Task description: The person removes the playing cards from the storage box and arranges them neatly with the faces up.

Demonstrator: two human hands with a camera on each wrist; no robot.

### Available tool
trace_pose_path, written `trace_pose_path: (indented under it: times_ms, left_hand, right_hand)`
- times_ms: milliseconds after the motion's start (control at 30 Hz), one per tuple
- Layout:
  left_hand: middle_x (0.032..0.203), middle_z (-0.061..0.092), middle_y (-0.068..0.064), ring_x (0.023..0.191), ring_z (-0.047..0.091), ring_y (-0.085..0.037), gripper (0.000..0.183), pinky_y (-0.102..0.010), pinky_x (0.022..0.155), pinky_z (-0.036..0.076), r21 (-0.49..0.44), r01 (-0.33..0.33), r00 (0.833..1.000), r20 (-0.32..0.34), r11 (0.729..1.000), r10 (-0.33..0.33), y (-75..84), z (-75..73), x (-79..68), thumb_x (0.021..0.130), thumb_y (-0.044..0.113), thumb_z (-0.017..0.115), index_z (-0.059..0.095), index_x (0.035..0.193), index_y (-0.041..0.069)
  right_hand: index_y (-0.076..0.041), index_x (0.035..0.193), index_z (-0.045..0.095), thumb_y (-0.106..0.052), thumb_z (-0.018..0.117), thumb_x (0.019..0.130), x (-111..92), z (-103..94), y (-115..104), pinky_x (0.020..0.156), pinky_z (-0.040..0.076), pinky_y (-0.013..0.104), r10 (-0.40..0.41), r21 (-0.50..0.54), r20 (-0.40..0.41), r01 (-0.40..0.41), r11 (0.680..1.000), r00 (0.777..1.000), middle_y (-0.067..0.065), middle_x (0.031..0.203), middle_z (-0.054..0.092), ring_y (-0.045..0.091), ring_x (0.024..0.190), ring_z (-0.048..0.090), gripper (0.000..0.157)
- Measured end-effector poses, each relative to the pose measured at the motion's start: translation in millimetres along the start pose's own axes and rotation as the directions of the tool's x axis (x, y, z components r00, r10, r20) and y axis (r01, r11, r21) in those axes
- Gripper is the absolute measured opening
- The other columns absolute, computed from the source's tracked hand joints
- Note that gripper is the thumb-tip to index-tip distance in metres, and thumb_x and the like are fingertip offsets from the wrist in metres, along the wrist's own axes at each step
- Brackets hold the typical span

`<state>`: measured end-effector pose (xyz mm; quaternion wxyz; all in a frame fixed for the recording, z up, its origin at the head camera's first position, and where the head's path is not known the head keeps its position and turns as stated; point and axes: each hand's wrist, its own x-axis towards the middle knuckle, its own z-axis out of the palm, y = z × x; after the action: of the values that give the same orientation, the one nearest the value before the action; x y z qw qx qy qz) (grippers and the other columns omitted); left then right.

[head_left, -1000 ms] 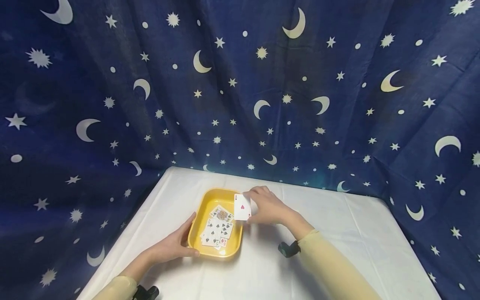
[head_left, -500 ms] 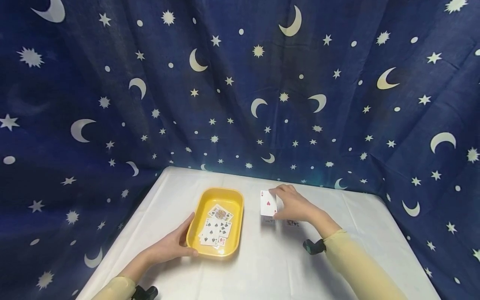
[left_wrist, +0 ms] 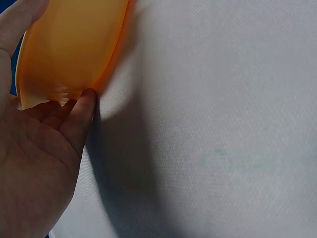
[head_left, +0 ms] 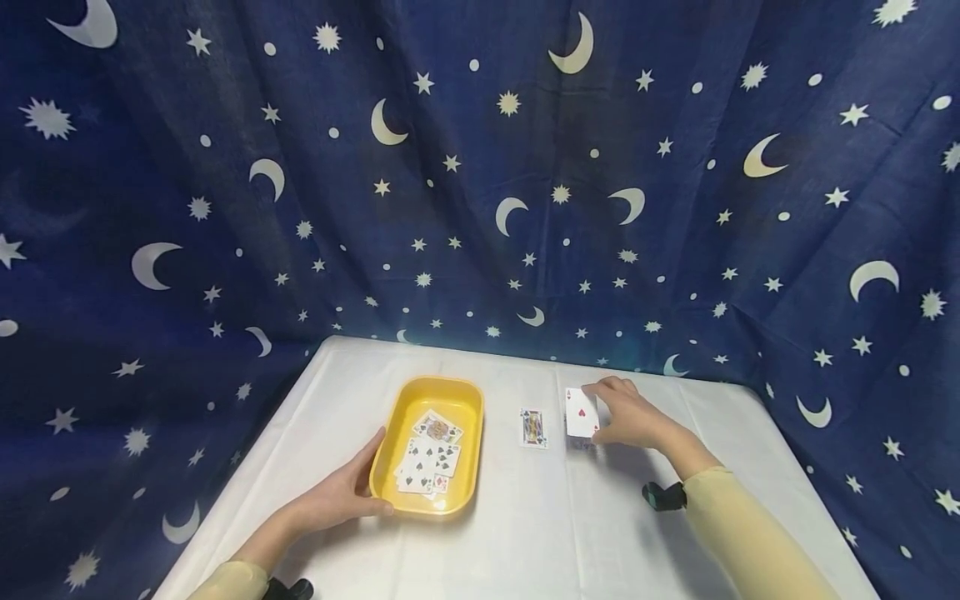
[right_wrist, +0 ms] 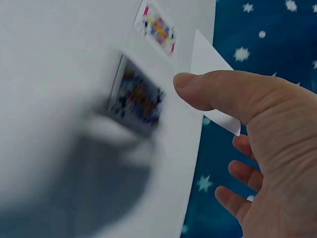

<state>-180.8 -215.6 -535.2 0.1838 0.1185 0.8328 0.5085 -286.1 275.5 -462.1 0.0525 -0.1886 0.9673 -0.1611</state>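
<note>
My right hand (head_left: 630,414) pinches an ace of hearts (head_left: 581,413) between thumb and fingers, face up over the right part of the table. Under it the lower edge of another card (head_left: 582,444) peeks out, mostly covered by the ace. A face card (head_left: 533,427) lies to its left. In the right wrist view the ace shows as a white slanted piece (right_wrist: 204,57) behind the thumb. My left hand (head_left: 341,493) grips the left side of a yellow tray (head_left: 477,450), thumb at its near corner. Inside, several playing cards (head_left: 420,462) lie overlapped, faces up.
A white cloth covers the table (head_left: 495,550). Behind and beside it hangs a dark blue curtain (head_left: 450,208) with moons and stars. Two face cards, one blurred (right_wrist: 138,99) and one farther off (right_wrist: 158,29), lie on the cloth in the right wrist view.
My right hand has carried the ace from above the tray's right rim to the right, uncovering the face card on the cloth. My left hand keeps its grip on the tray.
</note>
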Motion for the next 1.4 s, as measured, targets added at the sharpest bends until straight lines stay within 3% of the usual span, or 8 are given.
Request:
trace_pose_path:
  times_ms: [333, 600, 700, 933, 1033, 1300, 1400]
  left_hand:
    - [0.155, 0.004, 0.004, 0.14, 0.011, -0.019, 0.114, -0.038, 0.108, 0.019, -0.015, -0.048, 0.999, 0.02, 0.999, 0.048, -2.3, 0.7, 0.8, 0.07, 0.037, 0.08, -0.002, 0.149, 0.033]
    - [0.153, 0.005, 0.015, 0.138, 0.013, -0.008, 0.115, -0.013, 0.101, 0.02, -0.032, 0.002, 1.0, 0.021, 0.999, -0.001, -0.9, -0.8, 0.6, 0.067, 0.037, 0.081, -0.001, 0.147, 0.04]
    - [0.153, 0.006, 0.015, 0.138, 0.013, -0.008, 0.115, -0.013, 0.101, 0.02, -0.031, 0.004, 1.0, 0.016, 1.0, -0.003, -0.9, -0.6, 0.9, 0.067, 0.037, 0.082, -0.001, 0.147, 0.039]
    - [0.153, 0.005, 0.014, 0.138, 0.013, -0.009, 0.114, -0.036, 0.109, 0.018, -0.026, 0.016, 1.0, 0.01, 1.0, -0.016, -0.7, -0.3, 1.2, 0.067, 0.037, 0.081, 0.0, 0.147, 0.04]
    - [0.153, 0.005, 0.014, 0.138, 0.013, -0.009, 0.114, -0.036, 0.109, 0.018, -0.027, 0.018, 1.0, 0.011, 0.999, -0.018, -0.8, -0.3, 0.9, 0.067, 0.037, 0.081, 0.0, 0.147, 0.04]
    - [0.152, 0.005, 0.016, 0.137, 0.013, -0.008, 0.113, -0.016, 0.103, 0.019, -0.026, 0.007, 1.0, 0.015, 1.0, -0.007, 0.5, -0.4, -0.4, 0.069, 0.034, 0.081, -0.001, 0.147, 0.039]
    - [0.152, 0.005, 0.015, 0.137, 0.013, -0.007, 0.113, -0.014, 0.102, 0.019, -0.027, 0.005, 1.0, 0.014, 1.0, -0.005, 0.8, -0.5, -0.4, 0.069, 0.033, 0.081, -0.001, 0.147, 0.039]
  right_hand:
    - [-0.013, 0.136, 0.046, -0.032, 0.084, 0.061, -12.5, 8.9, 35.6, 0.094, 0.035, 0.059, 0.081, -0.049, 0.061, -0.078, 0.996, 0.995, 0.013, 0.129, 0.045, 0.033, 0.114, 0.038, 0.086]
    - [-0.011, 0.136, 0.046, -0.031, 0.084, 0.061, -19.9, 13.2, 51.8, 0.095, 0.033, 0.061, 0.134, -0.048, 0.104, -0.13, 0.99, 0.986, 0.015, 0.13, 0.044, 0.036, 0.116, 0.037, 0.087]
    - [-0.011, 0.136, 0.046, -0.031, 0.084, 0.06, -22.3, 14.9, 56.4, 0.094, 0.033, 0.062, 0.156, -0.039, 0.118, -0.153, 0.987, 0.981, 0.016, 0.131, 0.044, 0.036, 0.116, 0.037, 0.087]
    - [-0.009, 0.135, 0.046, -0.026, 0.084, 0.061, -26.0, 17.1, 62.3, 0.094, 0.032, 0.063, 0.181, 0.001, 0.133, -0.182, 0.983, 0.975, 0.018, 0.13, 0.042, 0.037, 0.115, 0.036, 0.085]
    - [-0.009, 0.136, 0.045, -0.024, 0.084, 0.061, -24.7, 19.2, 65.2, 0.094, 0.032, 0.063, 0.189, 0.002, 0.138, -0.191, 0.982, 0.972, 0.018, 0.13, 0.041, 0.037, 0.115, 0.036, 0.085]
    - [-0.012, 0.136, 0.046, -0.022, 0.084, 0.06, -23.9, 21.3, 66.8, 0.093, 0.032, 0.064, 0.222, 0.017, 0.176, -0.228, 0.974, 0.959, 0.017, 0.132, 0.04, 0.037, 0.116, 0.036, 0.086]
    - [-0.012, 0.136, 0.046, -0.021, 0.084, 0.06, -24.6, 21.2, 67.6, 0.092, 0.032, 0.066, 0.23, 0.023, 0.193, -0.239, 0.971, 0.954, 0.018, 0.132, 0.04, 0.038, 0.116, 0.035, 0.085]
